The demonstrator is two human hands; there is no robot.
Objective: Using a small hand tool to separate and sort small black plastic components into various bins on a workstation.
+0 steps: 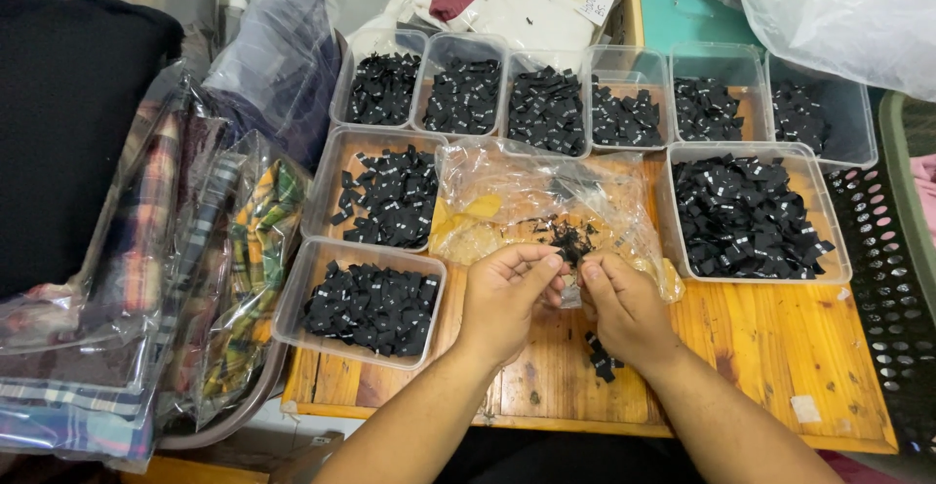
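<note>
Both forearms are bare right up to the frame's bottom edge, with no sleeves in view. The left hand (502, 294) and right hand (624, 309) wear no gloves, rings, watch or wristband.

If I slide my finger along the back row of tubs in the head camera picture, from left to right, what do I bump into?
Six clear plastic tubs, each holding small black fabric labels: first tub → second tub → third tub → fourth tub → fifth tub → sixth tub.
</note>
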